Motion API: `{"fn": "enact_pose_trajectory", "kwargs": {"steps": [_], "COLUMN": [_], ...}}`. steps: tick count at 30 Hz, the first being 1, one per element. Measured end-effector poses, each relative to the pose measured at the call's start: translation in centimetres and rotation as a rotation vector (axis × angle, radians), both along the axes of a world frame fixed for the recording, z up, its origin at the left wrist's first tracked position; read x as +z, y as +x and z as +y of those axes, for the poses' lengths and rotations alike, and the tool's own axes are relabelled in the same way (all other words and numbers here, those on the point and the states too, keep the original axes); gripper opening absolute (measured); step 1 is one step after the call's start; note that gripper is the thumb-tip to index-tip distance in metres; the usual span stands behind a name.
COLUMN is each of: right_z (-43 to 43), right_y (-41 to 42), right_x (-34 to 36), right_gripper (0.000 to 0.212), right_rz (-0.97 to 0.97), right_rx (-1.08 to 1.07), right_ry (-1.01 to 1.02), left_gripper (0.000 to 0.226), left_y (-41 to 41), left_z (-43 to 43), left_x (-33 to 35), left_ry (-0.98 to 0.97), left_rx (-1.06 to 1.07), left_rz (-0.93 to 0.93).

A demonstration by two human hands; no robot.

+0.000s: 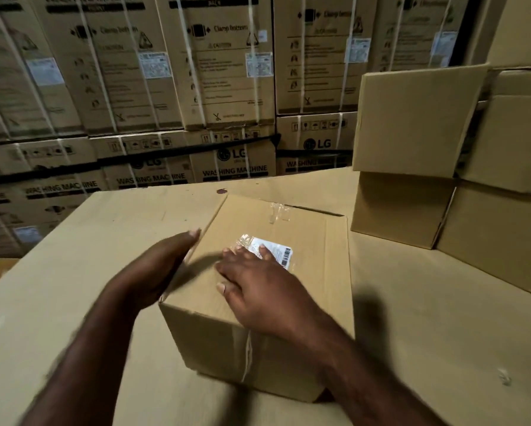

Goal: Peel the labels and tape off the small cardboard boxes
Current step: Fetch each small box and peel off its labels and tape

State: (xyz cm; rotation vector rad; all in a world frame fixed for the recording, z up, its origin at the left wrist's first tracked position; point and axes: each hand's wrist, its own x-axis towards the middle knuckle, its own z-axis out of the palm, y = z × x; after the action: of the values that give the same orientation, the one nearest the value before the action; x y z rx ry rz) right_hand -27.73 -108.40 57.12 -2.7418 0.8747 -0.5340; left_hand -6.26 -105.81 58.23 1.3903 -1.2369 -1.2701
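Observation:
A small cardboard box stands in the middle of a cardboard-covered work surface. A white barcode label under clear film is stuck on its top. Clear tape sits at the top's far edge, and another strip runs down the near side. My left hand lies flat against the box's left side, fingers straight. My right hand rests on the top, its straight fingertips touching the label's left edge.
Several plain cardboard boxes are stacked at the right of the surface, close to the small box. A wall of large washing machine cartons rises behind the surface. A small scrap of tape lies at the near right.

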Motion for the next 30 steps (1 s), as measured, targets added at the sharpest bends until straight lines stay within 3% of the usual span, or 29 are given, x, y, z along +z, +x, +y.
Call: {"fn": "enact_pose_trajectory", "kwargs": {"steps": [3, 5, 7, 9, 11, 14, 16, 19, 21, 26, 30], "right_z": [0.6, 0.0, -1.4, -3.0, -4.3, -4.9, -4.4, -3.9, -4.7, -9.4, -10.4], "right_y": [-1.0, -2.6, -4.6, -6.5, -7.8, -8.2, -7.7, -7.6, -8.0, -6.9, -4.6], "right_x": [0.7, 1.0, 1.1, 1.4, 1.7, 1.0, 0.0, -0.7, 0.0, 2.5, 0.1], "right_gripper": [0.032, 0.028, 0.028, 0.03, 0.032, 0.024, 0.021, 0.023, 0.026, 0.026, 0.036], "right_rz": [-0.112, -0.201, -0.246, -0.219, -0.119, 0.063, 0.119, 0.045, 0.014, -0.036, -0.081], "right_rx": [0.04, -0.006, -0.119, -0.244, -0.345, -0.393, -0.405, -0.437, -0.444, -0.344, -0.371], "right_ry": [-0.017, 0.006, 0.035, 0.083, 0.125, 0.042, -0.048, -0.082, -0.049, 0.395, 0.282], "left_gripper": [0.054, 0.033, 0.028, 0.038, 0.046, 0.023, 0.011, 0.021, 0.012, 0.02, 0.011], "left_y": [0.8, 1.0, 0.7, -0.3, -1.5, -3.8, -5.3, -6.9, -7.4, -7.5, -7.0], "left_z": [-0.1, -0.4, -0.5, -1.0, -2.3, -5.4, -7.3, -9.0, -9.4, -9.4, -9.6], "left_x": [0.5, -0.5, -0.8, -0.5, -0.1, 0.6, 0.5, -0.5, -1.0, -1.7, -2.6], "left_ry": [0.018, 0.07, 0.078, 0.074, 0.049, -0.045, -0.076, -0.129, -0.2, -0.275, -0.289], "left_rx": [-0.066, -0.053, -0.062, -0.065, -0.026, -0.054, -0.011, 0.089, 0.146, 0.273, 0.336], "left_rz": [-0.234, -0.262, -0.241, -0.264, -0.489, -0.883, -1.003, -1.012, -0.91, -0.822, -0.785]}}
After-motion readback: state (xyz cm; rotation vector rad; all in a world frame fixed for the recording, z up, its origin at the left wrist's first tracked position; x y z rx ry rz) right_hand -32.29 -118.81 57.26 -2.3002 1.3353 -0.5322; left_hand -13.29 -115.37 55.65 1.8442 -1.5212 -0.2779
